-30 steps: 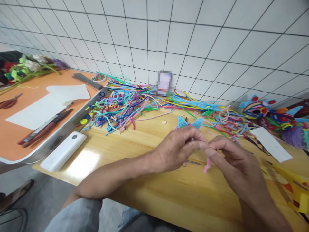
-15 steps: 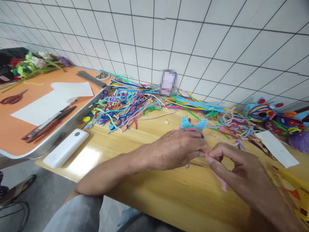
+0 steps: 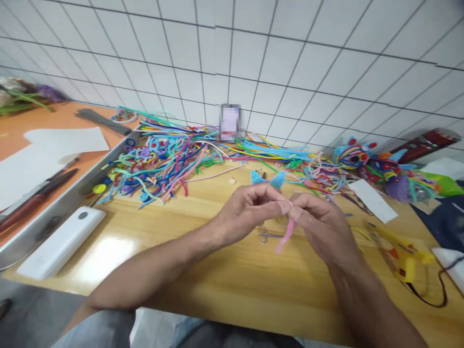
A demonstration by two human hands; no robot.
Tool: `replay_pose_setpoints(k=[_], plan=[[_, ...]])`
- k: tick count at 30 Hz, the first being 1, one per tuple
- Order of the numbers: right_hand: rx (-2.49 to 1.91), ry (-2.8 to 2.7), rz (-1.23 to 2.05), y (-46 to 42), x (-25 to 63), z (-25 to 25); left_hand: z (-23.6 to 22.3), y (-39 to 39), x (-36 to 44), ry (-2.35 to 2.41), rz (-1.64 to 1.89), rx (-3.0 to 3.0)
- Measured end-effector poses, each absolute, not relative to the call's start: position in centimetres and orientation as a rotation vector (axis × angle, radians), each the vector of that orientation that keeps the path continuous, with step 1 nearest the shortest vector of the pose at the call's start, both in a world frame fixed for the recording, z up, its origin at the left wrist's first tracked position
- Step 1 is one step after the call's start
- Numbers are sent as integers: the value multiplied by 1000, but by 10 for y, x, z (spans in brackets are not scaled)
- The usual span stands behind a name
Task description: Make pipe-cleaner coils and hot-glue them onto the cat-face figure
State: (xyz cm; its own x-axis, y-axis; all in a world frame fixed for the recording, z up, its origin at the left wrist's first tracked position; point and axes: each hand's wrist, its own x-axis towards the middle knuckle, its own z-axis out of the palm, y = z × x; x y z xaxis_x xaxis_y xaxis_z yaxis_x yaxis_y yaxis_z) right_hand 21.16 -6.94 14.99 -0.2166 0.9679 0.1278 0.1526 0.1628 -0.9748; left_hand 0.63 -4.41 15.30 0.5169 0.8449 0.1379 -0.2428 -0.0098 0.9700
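Note:
Between my fingertips is a pink pipe cleaner [image 3: 286, 237], its free end dangling below. My left hand [image 3: 250, 210] pinches it with thumb and forefinger, and my right hand [image 3: 322, 222] pinches it at almost the same spot, the two thumbs meeting. Where the pipe cleaner is gripped, the fingers hide it. Just behind my hands, a piece with two light-blue pointed ears [image 3: 277, 180] shows; its lower part is covered. Small scissors [image 3: 266, 235] lie on the wooden table [image 3: 217, 290] beneath my hands.
A heap of coloured pipe cleaners [image 3: 155, 169] spreads along the wall, with a phone [image 3: 230, 123] propped behind. At left are a white case [image 3: 61, 241] and an orange-topped tray [image 3: 68, 118]. Right are finished colourful figures [image 3: 351, 157], a white card [image 3: 373, 200] and a yellow glue gun [image 3: 408, 261].
My view has swung to the right. My left hand has turned so its thumb shows, and both hands now meet at the pink pipe cleaner, whose tail hangs between them.

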Motion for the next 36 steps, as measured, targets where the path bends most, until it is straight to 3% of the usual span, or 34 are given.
replay_pose_setpoints(k=[11, 22, 30, 36], plan=[[-1329, -1851, 1020, -76, 208, 174, 164, -35, -15, 548, 884, 2139], [-1079, -1522, 1266, -69, 203, 154, 140, -50, 18, 628, 1016, 1153], [-1153, -1629, 1417, -69, 208, 166, 161, -38, -11, 600, 992, 2072], [-1159, -1643, 1463, -72, 210, 169, 161, -44, -8, 688, 923, 2029]])
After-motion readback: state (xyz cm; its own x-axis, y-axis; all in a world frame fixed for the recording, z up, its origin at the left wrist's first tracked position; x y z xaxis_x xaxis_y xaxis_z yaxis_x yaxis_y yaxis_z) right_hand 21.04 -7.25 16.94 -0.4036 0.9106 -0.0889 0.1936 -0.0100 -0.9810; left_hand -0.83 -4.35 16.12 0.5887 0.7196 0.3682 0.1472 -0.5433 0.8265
